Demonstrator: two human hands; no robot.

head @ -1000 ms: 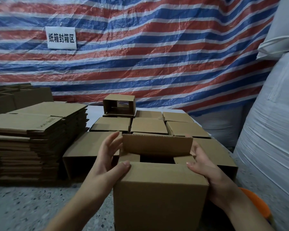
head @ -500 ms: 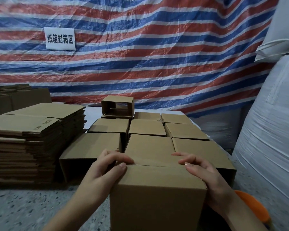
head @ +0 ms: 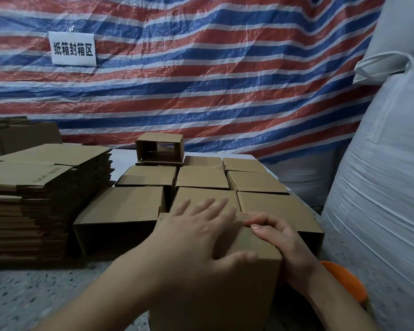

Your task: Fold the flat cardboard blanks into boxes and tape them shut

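Left hand [head: 201, 232] lies flat, fingers spread, pressing the top of the near box [head: 227, 280]. Right hand [head: 280, 244] curls loosely against its right top edge. Box stands before the folded boxes [head: 202, 177]

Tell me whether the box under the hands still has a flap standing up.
No: the left hand lies flat on the box top, whose flaps are folded down.
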